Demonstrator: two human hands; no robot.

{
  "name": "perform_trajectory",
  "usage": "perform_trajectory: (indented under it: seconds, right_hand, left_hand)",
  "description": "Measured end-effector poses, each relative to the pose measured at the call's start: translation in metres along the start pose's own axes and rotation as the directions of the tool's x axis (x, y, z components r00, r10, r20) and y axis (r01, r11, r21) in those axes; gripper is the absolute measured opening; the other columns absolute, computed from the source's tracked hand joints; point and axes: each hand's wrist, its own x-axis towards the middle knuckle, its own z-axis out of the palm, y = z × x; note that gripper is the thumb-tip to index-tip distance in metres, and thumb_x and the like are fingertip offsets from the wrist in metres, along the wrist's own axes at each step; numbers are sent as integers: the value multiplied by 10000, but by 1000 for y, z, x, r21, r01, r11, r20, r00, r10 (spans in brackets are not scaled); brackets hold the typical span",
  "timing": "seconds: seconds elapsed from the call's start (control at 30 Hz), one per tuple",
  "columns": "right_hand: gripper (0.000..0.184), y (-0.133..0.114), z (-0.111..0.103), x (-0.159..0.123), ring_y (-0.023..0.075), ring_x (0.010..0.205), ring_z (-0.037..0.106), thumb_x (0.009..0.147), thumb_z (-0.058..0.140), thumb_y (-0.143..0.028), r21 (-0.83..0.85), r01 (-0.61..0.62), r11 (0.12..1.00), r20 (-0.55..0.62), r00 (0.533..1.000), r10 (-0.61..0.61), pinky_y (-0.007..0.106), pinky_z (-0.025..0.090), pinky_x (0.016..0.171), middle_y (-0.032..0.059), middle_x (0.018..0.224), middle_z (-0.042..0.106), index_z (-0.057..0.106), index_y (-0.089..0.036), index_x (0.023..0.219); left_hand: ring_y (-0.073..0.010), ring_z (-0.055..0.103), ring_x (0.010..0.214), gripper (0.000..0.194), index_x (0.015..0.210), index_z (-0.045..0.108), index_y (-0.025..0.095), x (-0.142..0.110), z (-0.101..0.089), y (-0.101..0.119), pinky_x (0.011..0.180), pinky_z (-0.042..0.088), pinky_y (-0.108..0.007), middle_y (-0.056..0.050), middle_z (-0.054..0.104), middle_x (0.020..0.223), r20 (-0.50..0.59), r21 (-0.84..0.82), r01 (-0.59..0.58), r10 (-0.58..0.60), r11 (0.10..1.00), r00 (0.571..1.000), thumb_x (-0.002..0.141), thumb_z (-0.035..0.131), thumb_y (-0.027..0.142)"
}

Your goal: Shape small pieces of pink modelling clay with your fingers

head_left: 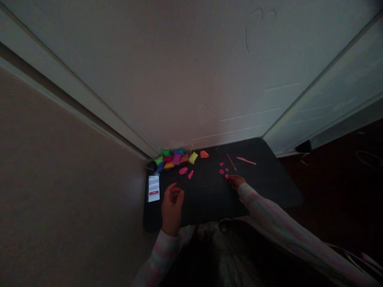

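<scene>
My left hand hovers over the front left of a small black table, fingers loosely curled and apart, holding nothing I can see. My right hand reaches forward and rests on the table, its fingertips touching a small pink clay piece. Other small pink clay bits lie just beyond it. Two larger pink clay lumps sit left of centre. A thin pink stick and a flat pink tool lie further back.
A pile of coloured clay packets and an orange lump sit at the table's back left. A white card lies on the left edge. Walls stand close behind and to the left; dark floor lies to the right.
</scene>
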Motion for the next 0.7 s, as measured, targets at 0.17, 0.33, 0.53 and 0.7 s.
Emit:
perform_trajectory:
  seconds: [0.17, 0.33, 0.53, 0.7]
  right_hand:
    - [290, 2, 0, 2, 190, 939, 575, 862, 502, -291, -95, -21, 995, -30, 999, 19, 393, 495, 781, 77, 1119, 553, 510, -155, 1118]
    - [298, 6, -7, 1, 192, 942, 574, 860, 504, -289, -208, 66, 976, -52, 996, -78, 396, 494, 783, 77, 1123, 550, 505, -153, 1126]
    - [256, 5, -10, 3, 183, 952, 567, 869, 489, -282, -329, 211, 920, 31, 977, -213, 388, 487, 803, 75, 1138, 548, 529, -173, 1097]
    - [253, 1, -5, 0, 186, 957, 565, 867, 491, -283, -365, 209, 907, 67, 978, -198, 387, 486, 806, 73, 1138, 548, 532, -175, 1092]
  left_hand:
    - [-123, 560, 690, 350, 995, 542, 172, 1, 0, -2, 662, 455, -267, -15, 575, 811, 6, 10, -9, 9, 1000, 1000, 674, 612, 292]
    - [-125, 560, 671, 344, 974, 557, 165, 3, 0, -6, 642, 451, -268, -17, 579, 797, 10, 24, -6, 5, 1000, 1000, 665, 613, 306]
    - [-125, 559, 662, 345, 966, 561, 167, 5, -1, -6, 641, 451, -270, -18, 584, 796, 20, 28, -13, 13, 1000, 1000, 660, 615, 318]
    - [-146, 578, 704, 339, 943, 565, 167, 4, -2, -3, 663, 456, -284, -26, 593, 807, 19, 31, -5, 5, 1000, 1000, 653, 613, 336]
